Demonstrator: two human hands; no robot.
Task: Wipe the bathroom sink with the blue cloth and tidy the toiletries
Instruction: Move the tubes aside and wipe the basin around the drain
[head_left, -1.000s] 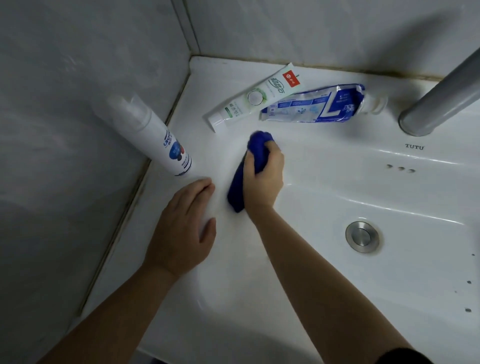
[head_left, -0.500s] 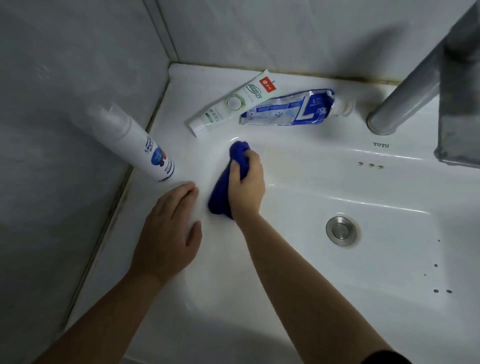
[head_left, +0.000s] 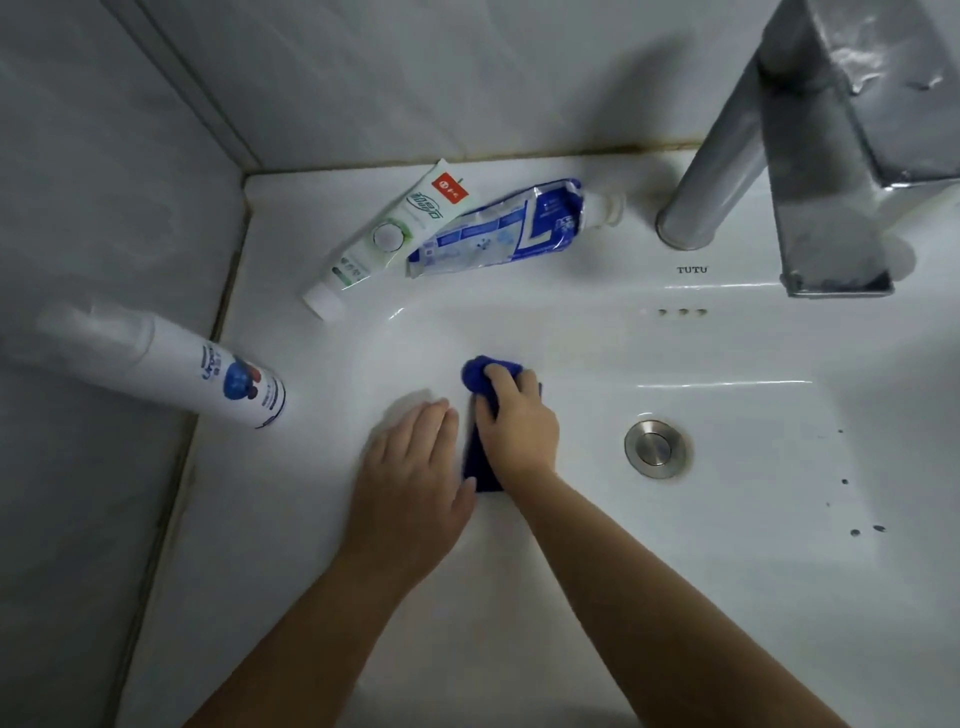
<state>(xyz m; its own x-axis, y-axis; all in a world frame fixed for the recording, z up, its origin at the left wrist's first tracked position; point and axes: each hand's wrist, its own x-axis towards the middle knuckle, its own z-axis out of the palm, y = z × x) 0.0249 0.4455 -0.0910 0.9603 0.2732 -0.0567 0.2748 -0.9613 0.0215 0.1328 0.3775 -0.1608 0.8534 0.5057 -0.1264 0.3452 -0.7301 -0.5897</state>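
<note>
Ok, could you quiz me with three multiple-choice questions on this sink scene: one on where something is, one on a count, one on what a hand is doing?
1. Where is the white bottle?
A) in the basin by the drain
B) on the left rim of the sink
C) under the tap

2. How many tubes lie on the back ledge?
A) one
B) four
C) two

3. What is the right hand doing?
A) gripping the blue cloth
B) lying flat, empty
C) turning the tap

Answers:
1 B: it sits on the rim at the far left, outside the basin.
2 C: a green-and-white tube and a blue tube lie side by side.
3 A: its fingers curl round the cloth.
</note>
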